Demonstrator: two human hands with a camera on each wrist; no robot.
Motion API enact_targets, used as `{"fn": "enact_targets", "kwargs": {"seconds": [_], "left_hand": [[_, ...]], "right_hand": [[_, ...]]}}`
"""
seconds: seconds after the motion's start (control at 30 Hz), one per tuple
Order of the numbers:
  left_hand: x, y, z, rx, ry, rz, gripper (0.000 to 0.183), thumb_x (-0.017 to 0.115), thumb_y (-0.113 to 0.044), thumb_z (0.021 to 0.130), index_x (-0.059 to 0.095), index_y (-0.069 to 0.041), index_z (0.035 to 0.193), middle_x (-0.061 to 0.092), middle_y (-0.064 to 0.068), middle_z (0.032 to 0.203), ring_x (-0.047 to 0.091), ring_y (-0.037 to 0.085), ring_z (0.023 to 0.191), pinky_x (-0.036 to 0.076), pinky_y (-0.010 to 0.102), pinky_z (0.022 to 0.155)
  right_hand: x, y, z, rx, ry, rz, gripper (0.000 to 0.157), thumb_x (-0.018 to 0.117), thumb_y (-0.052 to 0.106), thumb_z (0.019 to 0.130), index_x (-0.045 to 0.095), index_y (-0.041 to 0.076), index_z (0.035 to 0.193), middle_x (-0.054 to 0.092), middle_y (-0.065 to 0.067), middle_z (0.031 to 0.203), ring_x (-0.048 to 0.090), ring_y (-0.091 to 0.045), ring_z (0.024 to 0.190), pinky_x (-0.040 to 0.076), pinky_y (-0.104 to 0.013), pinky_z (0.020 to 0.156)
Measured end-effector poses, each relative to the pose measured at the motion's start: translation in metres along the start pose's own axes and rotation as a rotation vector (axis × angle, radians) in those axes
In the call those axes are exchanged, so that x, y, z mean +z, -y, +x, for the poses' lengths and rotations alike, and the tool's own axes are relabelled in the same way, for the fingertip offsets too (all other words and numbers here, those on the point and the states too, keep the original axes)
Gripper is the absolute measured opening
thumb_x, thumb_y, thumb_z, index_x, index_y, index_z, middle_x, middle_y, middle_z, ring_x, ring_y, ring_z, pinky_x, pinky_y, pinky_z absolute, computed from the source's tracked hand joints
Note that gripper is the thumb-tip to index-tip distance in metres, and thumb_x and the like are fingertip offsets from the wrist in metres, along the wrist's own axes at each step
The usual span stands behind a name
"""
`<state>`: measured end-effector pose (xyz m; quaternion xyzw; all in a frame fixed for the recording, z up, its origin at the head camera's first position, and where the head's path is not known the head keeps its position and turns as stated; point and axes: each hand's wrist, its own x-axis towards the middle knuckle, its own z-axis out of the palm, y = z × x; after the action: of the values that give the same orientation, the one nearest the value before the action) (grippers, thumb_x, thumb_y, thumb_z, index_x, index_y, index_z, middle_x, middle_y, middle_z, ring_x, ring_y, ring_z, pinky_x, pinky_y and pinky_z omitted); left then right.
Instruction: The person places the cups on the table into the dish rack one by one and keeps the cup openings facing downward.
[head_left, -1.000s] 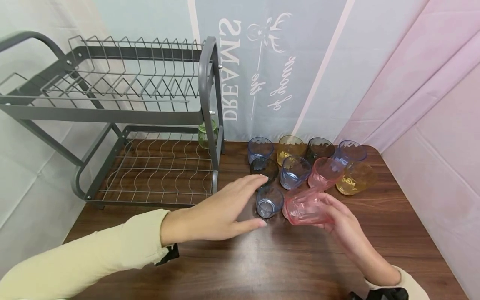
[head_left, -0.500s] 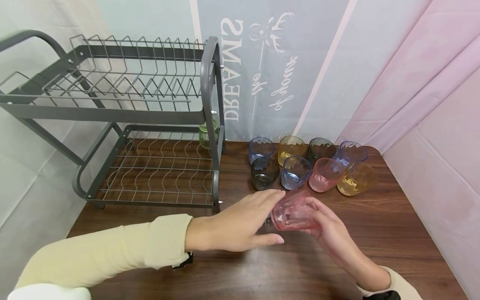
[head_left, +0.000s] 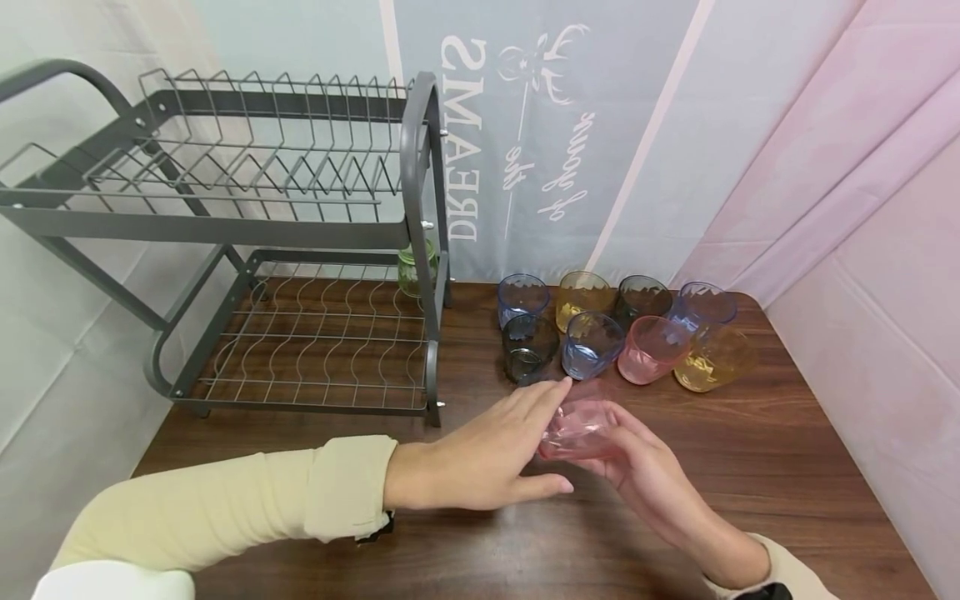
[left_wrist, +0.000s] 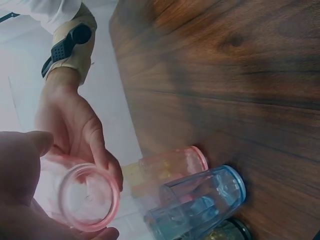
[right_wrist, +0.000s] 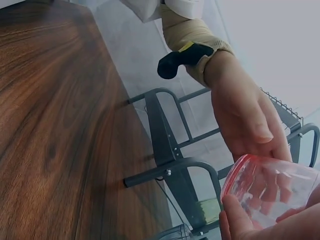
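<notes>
My right hand [head_left: 648, 479] grips a tilted pink tumbler [head_left: 577, 433] above the table, in front of the grouped tumblers. In the right wrist view that pink tumbler [right_wrist: 267, 187] has its base rim toward the left. My left hand [head_left: 487, 454] lies close beside it, fingers straight and thumb held apart. Its fingers show through the tumbler wall in the right wrist view; whether they touch it is hard to tell. Behind the hands stand a dark tumbler [head_left: 528, 350], a blue tumbler [head_left: 591, 346] and another pink tumbler [head_left: 648, 350].
Several more tumblers stand further back, including a yellow tumbler [head_left: 581, 300] and an amber tumbler [head_left: 708, 362] at the right. A grey two-tier dish rack [head_left: 300, 225] fills the left side, with a green jar [head_left: 415, 271] behind its right post. Curtains [head_left: 555, 150] hang behind the table.
My left hand has moved right and slightly down to the pink tumbler. My right hand has brought the tumbler left. The clear tumbler seen earlier is now hidden behind the hands.
</notes>
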<state>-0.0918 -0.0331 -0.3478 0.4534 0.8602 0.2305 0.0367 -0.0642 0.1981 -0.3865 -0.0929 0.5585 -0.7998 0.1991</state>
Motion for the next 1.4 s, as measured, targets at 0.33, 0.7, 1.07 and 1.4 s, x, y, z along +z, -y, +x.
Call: {"fn": "enact_targets", "kwargs": {"seconds": [0.33,0.7,1.07,1.4], "left_hand": [[0.009,0.007,-0.002,0.005,-0.076,-0.004,0.097,0.074,-0.042,0.094,0.018,0.006,0.156,0.038,0.019,0.153,0.037,0.025,0.143,0.027,0.033,0.121],[0.010,0.009,-0.002,-0.008,-0.094,-0.024,0.087,0.070,-0.034,0.097,0.020,0.005,0.156,0.042,0.017,0.149,0.043,0.024,0.137,0.034,0.032,0.118],[0.005,0.011,-0.005,-0.059,-0.102,-0.161,0.087,0.073,-0.031,0.096,0.018,-0.001,0.157,0.042,0.017,0.151,0.044,0.022,0.137,0.037,0.033,0.116],[0.003,0.014,-0.008,-0.015,-0.194,-0.281,0.073,0.079,-0.030,0.091,0.038,-0.005,0.146,0.051,0.007,0.141,0.048,0.015,0.130,0.039,0.029,0.113]], "right_hand": [[0.003,0.000,0.004,-0.019,0.138,0.026,0.036,0.030,0.012,0.113,0.059,0.014,0.134,0.068,-0.006,0.128,0.064,-0.017,0.119,0.051,-0.031,0.102],[-0.002,-0.002,0.007,-0.037,0.213,-0.005,0.038,0.026,0.011,0.113,0.057,0.008,0.135,0.069,-0.011,0.127,0.065,-0.022,0.119,0.051,-0.031,0.102],[-0.005,-0.002,0.012,-0.053,0.254,-0.032,0.040,0.026,0.010,0.113,0.060,0.007,0.134,0.070,-0.011,0.126,0.066,-0.022,0.118,0.052,-0.033,0.101],[-0.004,-0.007,0.013,-0.020,0.230,-0.032,0.032,0.035,0.009,0.110,0.054,0.008,0.136,0.066,-0.006,0.129,0.065,-0.019,0.117,0.052,-0.033,0.101]]}}
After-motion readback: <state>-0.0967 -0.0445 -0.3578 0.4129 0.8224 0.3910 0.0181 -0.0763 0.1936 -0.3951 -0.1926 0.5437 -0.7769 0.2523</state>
